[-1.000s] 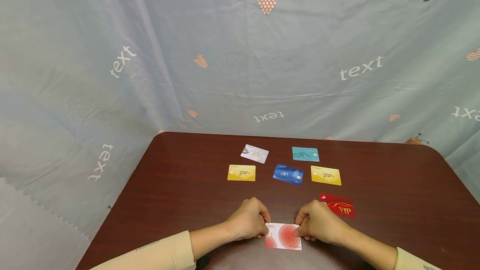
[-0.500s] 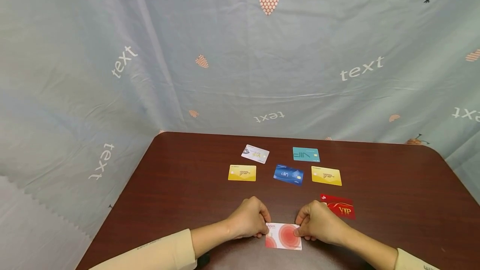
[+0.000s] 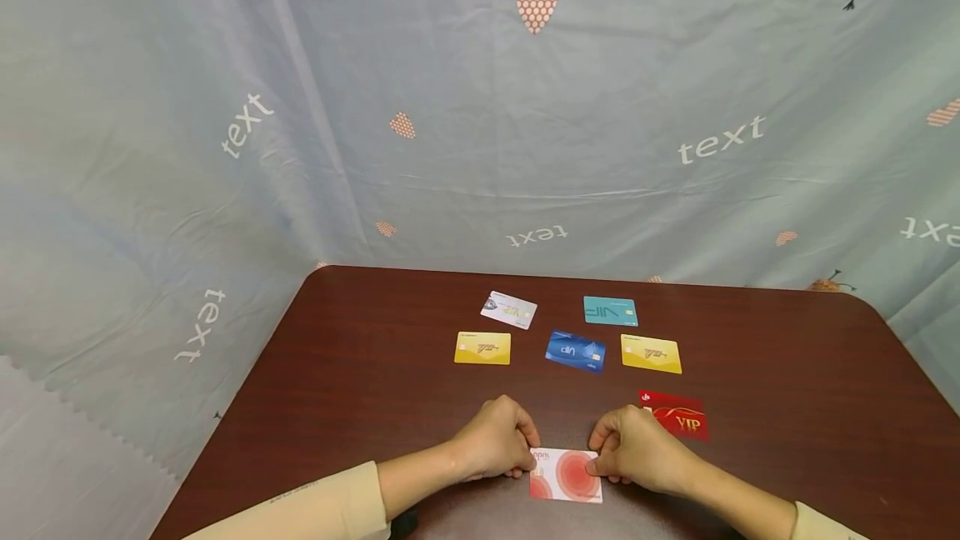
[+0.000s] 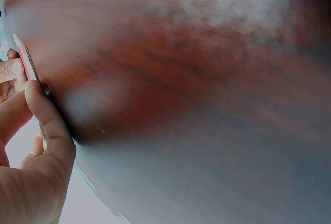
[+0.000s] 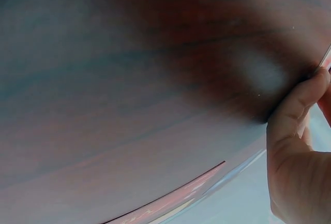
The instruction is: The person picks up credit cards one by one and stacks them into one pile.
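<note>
Head view: at the surface's [image 3: 360, 382] six o'clock side, your left hand [image 3: 493, 440] pinches the pink-and-white card [image 3: 558, 475] at nine, your right hand [image 3: 637, 450] at three (red VIP card [image 3: 684, 418] toward two). Left wrist: fingers [image 4: 49, 118] nearly together, near nine. Right wrist: card edge near three.

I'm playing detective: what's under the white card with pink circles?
Dark brown table shows around the white card; the spot directly under it is covered, so anything there can't be seen.

white card [image 3: 561, 477], red circles, pinched both sides
</note>
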A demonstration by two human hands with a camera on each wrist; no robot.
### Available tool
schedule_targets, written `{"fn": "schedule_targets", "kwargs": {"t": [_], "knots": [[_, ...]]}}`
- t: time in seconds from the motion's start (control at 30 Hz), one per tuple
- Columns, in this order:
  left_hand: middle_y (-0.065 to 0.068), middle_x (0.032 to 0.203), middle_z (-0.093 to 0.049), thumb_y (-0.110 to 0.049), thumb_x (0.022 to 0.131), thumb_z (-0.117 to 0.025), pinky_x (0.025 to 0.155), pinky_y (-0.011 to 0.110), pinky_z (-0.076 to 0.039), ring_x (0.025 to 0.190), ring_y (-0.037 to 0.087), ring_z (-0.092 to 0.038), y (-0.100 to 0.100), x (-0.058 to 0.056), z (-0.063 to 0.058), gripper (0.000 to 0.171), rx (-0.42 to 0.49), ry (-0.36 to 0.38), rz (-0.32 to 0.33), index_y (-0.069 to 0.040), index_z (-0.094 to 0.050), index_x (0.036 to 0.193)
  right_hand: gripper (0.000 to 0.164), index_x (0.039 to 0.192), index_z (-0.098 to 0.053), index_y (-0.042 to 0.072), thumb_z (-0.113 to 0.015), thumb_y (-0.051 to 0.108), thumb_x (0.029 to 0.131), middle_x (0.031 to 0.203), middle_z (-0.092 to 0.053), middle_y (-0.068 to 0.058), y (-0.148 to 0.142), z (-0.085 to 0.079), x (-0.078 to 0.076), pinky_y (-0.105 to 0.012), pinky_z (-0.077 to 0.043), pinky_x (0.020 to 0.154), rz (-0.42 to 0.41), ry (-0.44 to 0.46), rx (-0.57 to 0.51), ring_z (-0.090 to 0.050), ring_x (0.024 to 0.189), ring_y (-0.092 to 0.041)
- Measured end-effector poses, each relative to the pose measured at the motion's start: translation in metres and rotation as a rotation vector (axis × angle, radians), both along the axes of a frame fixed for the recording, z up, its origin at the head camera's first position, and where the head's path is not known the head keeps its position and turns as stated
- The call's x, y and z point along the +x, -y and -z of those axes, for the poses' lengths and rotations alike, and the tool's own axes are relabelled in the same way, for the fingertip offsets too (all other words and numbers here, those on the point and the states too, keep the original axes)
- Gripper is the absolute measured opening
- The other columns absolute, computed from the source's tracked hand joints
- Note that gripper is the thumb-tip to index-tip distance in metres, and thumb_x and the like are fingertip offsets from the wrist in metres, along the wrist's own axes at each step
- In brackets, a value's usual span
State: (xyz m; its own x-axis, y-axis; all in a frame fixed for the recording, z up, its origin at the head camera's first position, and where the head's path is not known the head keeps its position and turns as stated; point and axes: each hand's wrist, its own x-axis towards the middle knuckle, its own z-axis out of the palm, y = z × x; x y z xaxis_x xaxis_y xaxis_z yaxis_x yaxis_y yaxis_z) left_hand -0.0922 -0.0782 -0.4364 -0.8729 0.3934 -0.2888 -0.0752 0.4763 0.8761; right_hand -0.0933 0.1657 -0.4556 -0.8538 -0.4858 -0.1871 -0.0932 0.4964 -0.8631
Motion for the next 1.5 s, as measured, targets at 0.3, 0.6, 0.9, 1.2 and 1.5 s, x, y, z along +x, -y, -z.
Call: {"fn": "schedule_targets", "kwargs": {"t": [0.3,0.6,0.9,1.2,1.5], "knots": [[0.002,0.053,-0.062,0.023,0.069,-0.074,0.040,0.015,-0.044,0.041,0.007,-0.053,0.000,-0.001,0.001,0.024,-0.003,-0.011,0.002,0.000,-0.069,0.072,0.020,0.078,-0.070,0.008,-0.089,0.012,0.083,0.062,-0.063,0.002,0.000,0.000,0.001,-0.023,-0.051,0.045,-0.006,-0.015,0.002,-0.058,0.050,-0.011],[0.004,0.054,-0.063,0.023,0.070,-0.074,0.040,0.016,-0.045,0.041,0.008,-0.053,-0.001,-0.001,0.001,0.023,0.010,0.007,0.000,0.001,-0.069,0.073,0.019,0.078,-0.071,0.008,-0.089,0.011,0.083,0.063,-0.063,0.002,-0.001,-0.001,0.002,-0.023,-0.051,0.045,-0.006,-0.010,0.000,-0.057,0.051,-0.011],[0.005,0.062,-0.065,0.009,0.080,-0.082,0.047,0.021,-0.050,0.048,0.012,-0.057,0.008,-0.014,-0.007,0.015,0.103,0.025,0.050,0.005,-0.070,0.088,0.017,0.087,-0.072,0.004,-0.088,0.009,0.084,0.071,-0.065,0.002,-0.008,-0.010,0.000,-0.022,-0.052,0.055,-0.039,-0.018,-0.047,-0.059,0.061,-0.009],[0.001,0.071,-0.063,0.001,0.082,-0.084,0.056,0.022,-0.046,0.060,0.011,-0.057,0.006,-0.032,-0.025,0.024,0.118,-0.073,0.096,0.006,-0.071,0.102,0.021,0.101,-0.071,0.001,-0.084,0.011,0.089,0.086,-0.069,0.000,-0.031,-0.034,-0.002,-0.024,-0.056,0.067,-0.006,-0.053,-0.034,-0.065,0.077,-0.012],[-0.001,0.078,-0.067,-0.006,0.082,-0.086,0.062,0.022,-0.048,0.069,0.011,-0.060,-0.013,-0.042,-0.034,0.026,0.131,-0.114,0.130,0.000,-0.074,0.104,0.032,0.112,-0.070,-0.002,-0.085,0.014,0.089,0.102,-0.068,-0.011,-0.058,-0.048,-0.001,-0.026,-0.057,0.068,0.088,-0.057,-0.032,-0.066,0.083,-0.016]]}}
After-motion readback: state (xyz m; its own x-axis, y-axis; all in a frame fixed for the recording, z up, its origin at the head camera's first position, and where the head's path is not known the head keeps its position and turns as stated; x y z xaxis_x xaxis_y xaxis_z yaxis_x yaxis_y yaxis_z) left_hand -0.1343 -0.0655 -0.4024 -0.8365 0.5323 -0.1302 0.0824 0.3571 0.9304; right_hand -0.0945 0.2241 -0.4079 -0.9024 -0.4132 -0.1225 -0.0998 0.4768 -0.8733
